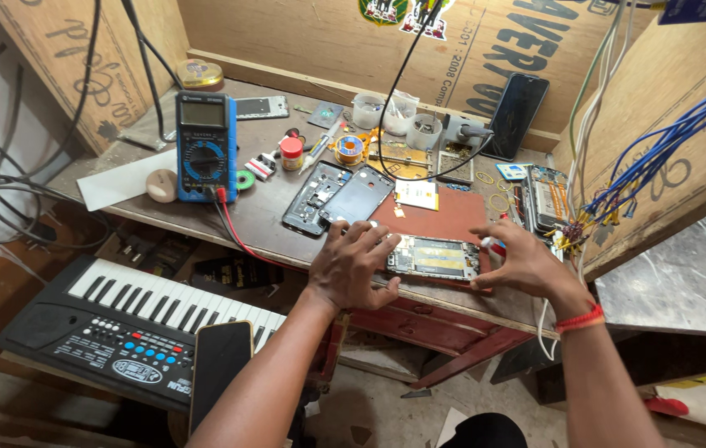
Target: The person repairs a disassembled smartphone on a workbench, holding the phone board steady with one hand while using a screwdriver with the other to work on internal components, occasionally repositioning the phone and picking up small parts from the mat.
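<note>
Fingers (367, 235) of the left hand (351, 267) are spread and pressed down on the left end of an opened phone (433, 257), pinning it flat so it cannot slide; the fingers of the right hand (527, 264) curl loosely around its right end, touching the edge rather than closing on it. The phone lies face-open on a brown mat (444, 220) at the near edge of the counter (262, 211), close to the body where both hands reach it easily. Nearer, below the counter, sits a small keyboard (133, 319) with a dark phone (220, 361) lying on it. Just beyond the mat lie two emptied phone shells (336, 197), set aside within reach. Further left stands a blue meter (205, 145), its red lead (237, 236) trailing toward the work. At the back, another phone (517, 114) leans against the board wall, out of the way
</note>
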